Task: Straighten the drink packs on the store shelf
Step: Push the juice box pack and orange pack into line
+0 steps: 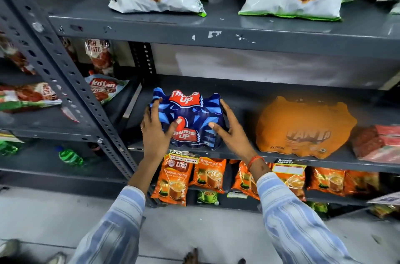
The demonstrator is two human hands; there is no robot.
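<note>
I hold the blue drink pack [190, 121] between my left hand [154, 131] and right hand [231, 131], fingers spread wide; the orange pack [303, 127], maybe blurry, sits right of my fingers.

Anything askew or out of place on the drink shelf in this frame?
Yes. The orange Fanta pack sits slumped and turned at an angle to the shelf edge. The blue Thums Up pack, held between the left hand and right hand, also looks slightly rotated. No spills or damage visible.

Glossy plastic film wraps the blue drink pack [190, 121]; at its 3 o'clock, the orange pack [303, 127] looks matt. Shelf [216, 30]: painted metal, chipped.
</note>
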